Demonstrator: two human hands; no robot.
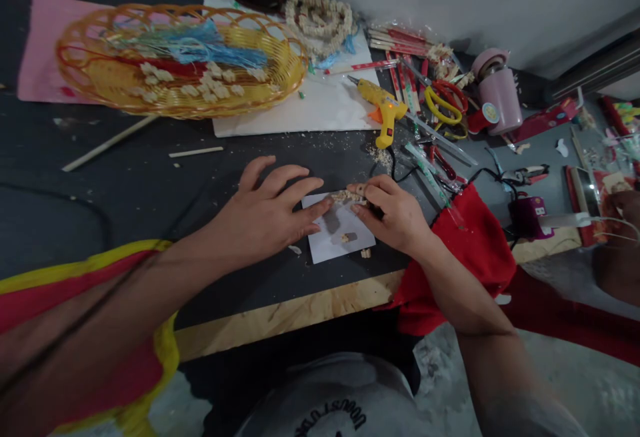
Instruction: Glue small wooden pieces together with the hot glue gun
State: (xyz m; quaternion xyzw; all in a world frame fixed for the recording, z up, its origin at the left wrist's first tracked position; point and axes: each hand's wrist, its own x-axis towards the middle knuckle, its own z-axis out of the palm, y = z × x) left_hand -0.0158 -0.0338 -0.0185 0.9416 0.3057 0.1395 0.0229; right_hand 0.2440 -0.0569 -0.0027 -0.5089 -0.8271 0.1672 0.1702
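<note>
My right hand (397,214) is closed, thumb and fingers pinching one end of a short row of small beige pieces (344,196), perhaps wood. Over the left part of the paper, my left hand (270,214) has its fingers spread; its thumb tip is at the row's other end. Below the row lies a small sheet of white paper (327,247). One loose beige piece (345,238) rests on it, and another beige piece (366,253) lies just off its lower right corner. My right fingers hide part of the row.
Behind the hands are a yellow glue gun (387,110), a woven basket (180,114) with blue tassels, and yellow-handled scissors (443,107). A red cloth (475,244) hangs over the wooden table edge (300,314). At far right another person's hand (627,207) shows.
</note>
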